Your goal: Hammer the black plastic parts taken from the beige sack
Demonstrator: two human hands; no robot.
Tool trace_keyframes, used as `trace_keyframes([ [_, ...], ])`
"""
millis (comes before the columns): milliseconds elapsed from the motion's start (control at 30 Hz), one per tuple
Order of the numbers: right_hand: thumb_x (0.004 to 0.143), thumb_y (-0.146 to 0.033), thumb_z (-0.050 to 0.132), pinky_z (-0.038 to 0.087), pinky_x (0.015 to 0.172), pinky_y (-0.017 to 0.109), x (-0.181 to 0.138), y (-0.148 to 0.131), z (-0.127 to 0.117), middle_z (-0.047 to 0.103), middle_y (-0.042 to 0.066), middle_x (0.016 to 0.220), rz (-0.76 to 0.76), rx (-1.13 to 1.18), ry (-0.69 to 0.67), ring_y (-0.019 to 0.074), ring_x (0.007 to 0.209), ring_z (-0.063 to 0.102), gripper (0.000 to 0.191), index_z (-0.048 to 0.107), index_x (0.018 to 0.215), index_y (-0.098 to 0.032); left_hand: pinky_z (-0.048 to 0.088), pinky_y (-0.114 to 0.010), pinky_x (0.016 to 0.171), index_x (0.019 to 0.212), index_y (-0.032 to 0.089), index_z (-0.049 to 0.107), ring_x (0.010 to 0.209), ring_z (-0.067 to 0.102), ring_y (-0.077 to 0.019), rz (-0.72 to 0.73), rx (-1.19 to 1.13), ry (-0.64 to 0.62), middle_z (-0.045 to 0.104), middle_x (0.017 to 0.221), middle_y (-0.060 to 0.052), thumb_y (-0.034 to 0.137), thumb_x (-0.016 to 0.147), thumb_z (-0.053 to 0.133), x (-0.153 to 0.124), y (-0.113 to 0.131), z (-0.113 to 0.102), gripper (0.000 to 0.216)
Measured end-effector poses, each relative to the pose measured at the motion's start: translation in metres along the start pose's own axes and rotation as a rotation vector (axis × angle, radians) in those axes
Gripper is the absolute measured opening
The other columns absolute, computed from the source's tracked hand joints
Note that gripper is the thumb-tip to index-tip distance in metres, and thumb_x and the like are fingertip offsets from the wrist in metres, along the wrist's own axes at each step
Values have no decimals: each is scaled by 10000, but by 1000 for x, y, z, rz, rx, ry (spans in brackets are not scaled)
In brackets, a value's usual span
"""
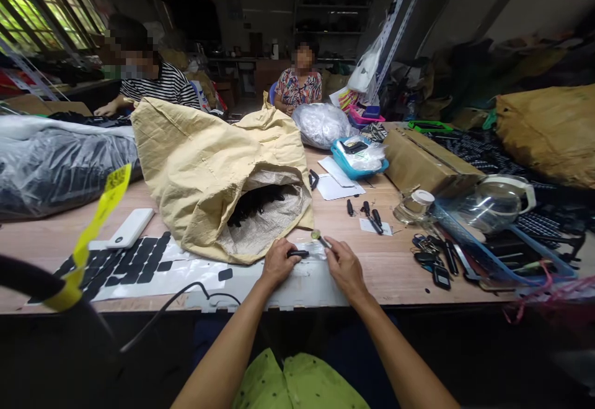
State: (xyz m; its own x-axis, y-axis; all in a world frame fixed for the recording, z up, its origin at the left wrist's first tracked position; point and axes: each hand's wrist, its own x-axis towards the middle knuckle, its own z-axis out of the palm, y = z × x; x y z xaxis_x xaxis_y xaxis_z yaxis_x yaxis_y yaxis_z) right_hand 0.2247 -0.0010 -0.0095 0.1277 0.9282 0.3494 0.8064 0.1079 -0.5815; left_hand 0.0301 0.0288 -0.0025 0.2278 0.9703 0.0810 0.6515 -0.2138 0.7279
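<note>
My left hand (pixel 279 261) is closed on a small black elongated piece (pixel 298 253), which points right. In my right hand (pixel 344 269) is a small dark-handled tool with a round brass-coloured head (pixel 317 235), its exact kind unclear. The two hands are a short way apart, just above a clear plastic piece (pixel 314 251) and a whitish sheet (pixel 297 285) at the table's front edge. Just beyond them lies a big tan sack (pixel 204 167), its mouth facing me, with many black pieces (pixel 255 203) inside.
Left are a wrapped bundle (pixel 60 170), a white power bank (pixel 131 228), black stickers (pixel 139 260) and a cable (pixel 179 291). Right are loose black pieces (pixel 374 217), a glass jar (pixel 413 204), a cardboard box (pixel 423 155) and a blue basket (pixel 506 254). Two people sit across the table.
</note>
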Motion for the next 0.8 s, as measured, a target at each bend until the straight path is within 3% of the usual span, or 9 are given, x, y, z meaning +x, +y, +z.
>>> trace_keyframes([
  [200, 879, -178, 527, 389, 695, 270, 46, 32, 2, 613, 48, 884, 128, -317, 16, 184, 848, 546, 327, 715, 1132, -264, 434, -325, 831, 832, 217, 689, 911, 553, -199, 12, -8, 5, 611, 856, -10, 139, 757, 688, -2, -2, 2, 108],
  [433, 888, -178, 530, 294, 655, 293, 44, 40, 17, 555, 64, 864, 48, -536, 120, 194, 819, 480, 309, 702, 1139, -232, 445, -342, 868, 868, 208, 653, 946, 571, -211, 33, -13, 29, 636, 904, -31, 226, 846, 596, -2, -1, 0, 64],
  [567, 889, -182, 522, 285, 656, 300, 43, 39, 18, 543, 68, 868, 30, -561, 121, 199, 820, 471, 312, 692, 1146, -226, 469, -335, 867, 1014, 214, 605, 937, 603, -205, 79, -149, 40, 660, 979, -52, 285, 943, 431, -31, 9, -7, 201],
  [667, 886, -188, 522, 288, 659, 304, 44, 38, 18, 540, 70, 867, 32, -574, 119, 203, 830, 472, 311, 687, 1148, -226, 473, -324, 866, 1080, 222, 606, 932, 625, -213, 210, -213, -136, 681, 992, -65, 356, 949, 448, -77, 14, -5, 245],
  [733, 882, -192, 518, 289, 659, 308, 44, 37, 18, 544, 74, 869, 33, -578, 122, 207, 836, 470, 311, 685, 1142, -225, 477, -307, 851, 1092, 234, 631, 905, 638, -209, 304, -235, -357, 696, 973, -61, 402, 947, 460, -110, 12, 6, 280],
  [800, 879, -192, 513, 290, 661, 311, 43, 36, 17, 551, 79, 877, 37, -576, 116, 212, 848, 473, 314, 686, 1140, -221, 485, -291, 835, 1100, 244, 651, 891, 649, -202, 277, -271, -541, 708, 979, -51, 422, 938, 465, -135, 2, 23, 304],
])
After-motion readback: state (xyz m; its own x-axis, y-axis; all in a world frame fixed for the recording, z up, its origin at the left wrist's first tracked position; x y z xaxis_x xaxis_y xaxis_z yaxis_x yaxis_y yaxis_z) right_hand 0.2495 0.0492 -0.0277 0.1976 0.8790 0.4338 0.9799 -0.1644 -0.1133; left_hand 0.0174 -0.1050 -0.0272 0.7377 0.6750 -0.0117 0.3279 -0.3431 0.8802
